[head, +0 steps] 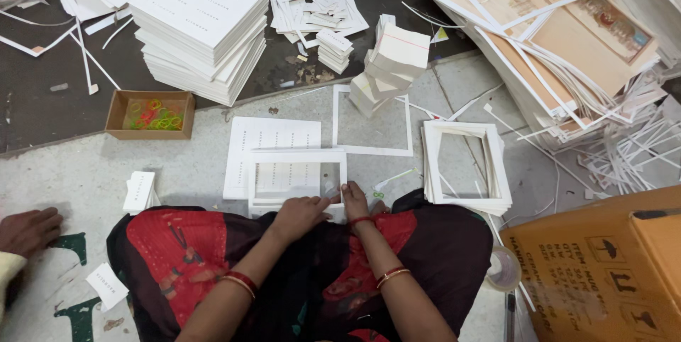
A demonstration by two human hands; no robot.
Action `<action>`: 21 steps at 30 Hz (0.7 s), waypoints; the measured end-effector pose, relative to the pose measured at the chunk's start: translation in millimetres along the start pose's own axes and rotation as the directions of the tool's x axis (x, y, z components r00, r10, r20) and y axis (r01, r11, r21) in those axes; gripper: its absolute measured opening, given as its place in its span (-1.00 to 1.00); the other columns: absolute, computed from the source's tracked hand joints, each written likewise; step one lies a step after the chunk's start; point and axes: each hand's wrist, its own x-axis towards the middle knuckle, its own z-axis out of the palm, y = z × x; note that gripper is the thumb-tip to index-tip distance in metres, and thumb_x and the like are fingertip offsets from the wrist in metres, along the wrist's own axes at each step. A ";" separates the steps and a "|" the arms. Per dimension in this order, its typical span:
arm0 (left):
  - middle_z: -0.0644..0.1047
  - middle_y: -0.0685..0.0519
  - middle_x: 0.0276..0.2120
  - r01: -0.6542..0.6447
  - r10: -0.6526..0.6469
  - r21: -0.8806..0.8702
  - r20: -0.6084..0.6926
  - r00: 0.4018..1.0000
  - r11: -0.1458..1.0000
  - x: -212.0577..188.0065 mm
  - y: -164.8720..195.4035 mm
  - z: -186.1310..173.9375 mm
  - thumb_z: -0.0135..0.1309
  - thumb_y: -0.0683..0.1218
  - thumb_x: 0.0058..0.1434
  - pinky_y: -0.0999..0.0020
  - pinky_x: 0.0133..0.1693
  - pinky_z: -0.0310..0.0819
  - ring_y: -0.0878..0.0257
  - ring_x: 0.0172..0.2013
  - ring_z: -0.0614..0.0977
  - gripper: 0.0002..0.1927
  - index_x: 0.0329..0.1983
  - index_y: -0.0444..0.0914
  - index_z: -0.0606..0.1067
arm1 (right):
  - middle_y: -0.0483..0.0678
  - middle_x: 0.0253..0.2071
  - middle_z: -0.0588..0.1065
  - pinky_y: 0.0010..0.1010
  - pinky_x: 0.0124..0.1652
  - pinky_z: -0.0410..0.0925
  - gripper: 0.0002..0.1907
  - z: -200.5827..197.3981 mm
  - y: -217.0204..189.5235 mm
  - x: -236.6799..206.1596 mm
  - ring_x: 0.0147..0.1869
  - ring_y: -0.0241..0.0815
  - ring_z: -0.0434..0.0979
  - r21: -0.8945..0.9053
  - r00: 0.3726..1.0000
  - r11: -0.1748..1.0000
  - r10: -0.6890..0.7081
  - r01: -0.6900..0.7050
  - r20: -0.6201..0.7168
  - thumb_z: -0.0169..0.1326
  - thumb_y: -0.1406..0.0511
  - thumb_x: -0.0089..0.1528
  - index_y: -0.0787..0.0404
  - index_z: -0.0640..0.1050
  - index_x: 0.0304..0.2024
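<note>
Both hands sit on the near edge of a white card frame, lying flat on the floor right against the knees. The left hand is curled down onto it and the right hand pinches its corner with the fingertips. Just beyond the grip there's a printed white sheet, with a stack of empty frames off to the right. A cardboard tray of coloured rubber bands sits further out left.

Bare floor lay open to the left of the printed sheet; only a small card stack and the box of coloured bands broke it. Ahead, the tall sheet pile and leaning card stacks blocked reach; rightward, the frame stack and brown carton closed the way.
</note>
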 end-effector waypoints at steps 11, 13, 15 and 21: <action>0.60 -0.04 -0.38 0.032 -0.032 -0.006 -0.060 0.998 0.999 -10.7 0.4 -0.9 0.21 0.11 0.17 0.03 -0.32 0.50 -0.05 -0.29 0.65 -0.63 -0.12 -0.20 0.46 | 0.18 -0.07 0.57 -0.12 -0.03 0.45 -0.68 -3.4 -54.3 -32.1 0.01 0.19 0.58 -0.582 0.816 0.575 -0.462 0.575 0.349 0.15 0.28 0.27 0.26 0.50 0.04; 0.61 -0.04 -0.32 -0.022 0.022 0.010 0.033 0.999 1.000 -7.4 -8.2 -7.2 0.24 0.10 0.17 0.03 -0.31 0.52 -0.04 -0.26 0.67 -0.57 -0.05 -0.24 0.44 | 0.14 -0.07 0.59 -0.13 -0.05 0.47 -0.65 1.6 -66.4 -37.8 0.01 0.15 0.61 -0.534 0.813 0.645 -0.257 0.547 0.523 0.16 0.26 0.25 0.23 0.50 0.06; 0.61 -0.06 -0.28 0.030 -0.035 0.032 0.156 0.987 0.999 -5.6 -20.2 -18.9 0.31 0.13 0.10 0.04 -0.24 0.53 -0.05 -0.21 0.66 -0.46 -0.01 -0.25 0.42 | 0.11 -0.05 0.59 -0.14 -0.06 0.49 -0.64 5.7 -75.0 -39.0 0.03 0.11 0.62 -0.521 0.817 0.707 -0.140 0.478 0.560 0.09 0.26 0.25 0.20 0.49 0.09; 0.65 -0.01 -0.14 0.346 -0.289 -0.125 0.332 0.898 0.930 -26.9 -79.8 -59.3 0.47 0.21 -0.19 0.08 -0.07 0.54 -0.02 -0.06 0.65 -0.29 -0.01 -0.16 0.50 | 0.13 -0.22 0.61 -0.01 -0.12 0.44 -0.55 18.3 -78.2 -43.2 -0.09 0.20 0.61 -0.722 0.811 0.403 -0.097 0.562 0.577 0.23 0.07 0.15 0.10 0.59 0.03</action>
